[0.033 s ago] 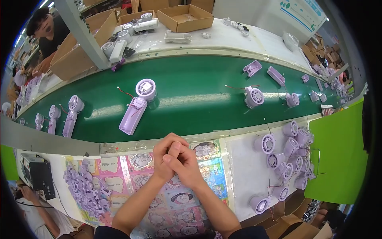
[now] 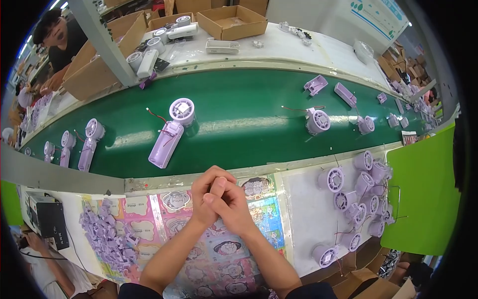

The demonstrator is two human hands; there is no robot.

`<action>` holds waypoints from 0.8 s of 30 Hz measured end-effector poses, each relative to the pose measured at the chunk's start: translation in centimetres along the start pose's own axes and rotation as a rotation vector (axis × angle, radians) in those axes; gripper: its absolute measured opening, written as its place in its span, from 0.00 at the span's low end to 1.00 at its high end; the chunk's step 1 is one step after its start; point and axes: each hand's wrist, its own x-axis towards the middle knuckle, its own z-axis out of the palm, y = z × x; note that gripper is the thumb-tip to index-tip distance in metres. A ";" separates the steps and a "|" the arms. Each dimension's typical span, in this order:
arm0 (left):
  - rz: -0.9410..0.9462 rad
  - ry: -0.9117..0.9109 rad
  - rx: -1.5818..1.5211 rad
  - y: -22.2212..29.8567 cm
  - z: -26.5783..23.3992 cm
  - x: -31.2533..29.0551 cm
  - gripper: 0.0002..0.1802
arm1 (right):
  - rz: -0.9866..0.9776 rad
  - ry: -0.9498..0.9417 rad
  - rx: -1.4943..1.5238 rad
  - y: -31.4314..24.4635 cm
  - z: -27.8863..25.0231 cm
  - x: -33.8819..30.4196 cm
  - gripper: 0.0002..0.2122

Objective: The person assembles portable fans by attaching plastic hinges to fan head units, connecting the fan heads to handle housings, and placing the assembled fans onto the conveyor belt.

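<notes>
My left hand (image 2: 205,192) and my right hand (image 2: 232,205) are clasped together, fingers folded over each other, with no object showing in them. They rest over a printed mat (image 2: 226,249) of colourful cartoon cards, close to the near edge of a green conveyor belt (image 2: 239,139). Beyond them on the belt lies a lilac handheld fan (image 2: 167,144), its round head joined to an open handle with red wires. To the left on the mat is a heap of small lilac plastic parts (image 2: 109,236). Several lilac fan heads (image 2: 342,201) stand to the right on a white surface.
More lilac fans (image 2: 88,149) sit on the belt at left, and a fan head (image 2: 318,121) with loose shells at right. A black box-shaped device (image 2: 48,219) stands at far left. A green panel (image 2: 423,189) borders the right. Across the belt are cartons (image 2: 231,22) and a person (image 2: 69,42).
</notes>
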 end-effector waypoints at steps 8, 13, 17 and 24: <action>0.021 -0.034 -0.055 -0.5 -0.2 0.1 0.16 | -0.040 -0.014 0.079 -0.8 0.5 -0.1 0.09; -0.067 -0.061 -0.027 0.2 0.2 0.2 0.17 | -0.039 0.003 0.054 -1.6 0.2 0.0 0.08; -0.085 -0.064 -0.007 0.4 0.1 0.2 0.17 | -0.016 -0.003 0.124 -3.5 1.1 0.1 0.08; -0.084 -0.045 -0.020 0.4 0.2 0.2 0.16 | -0.008 0.010 0.099 -1.3 0.2 0.0 0.08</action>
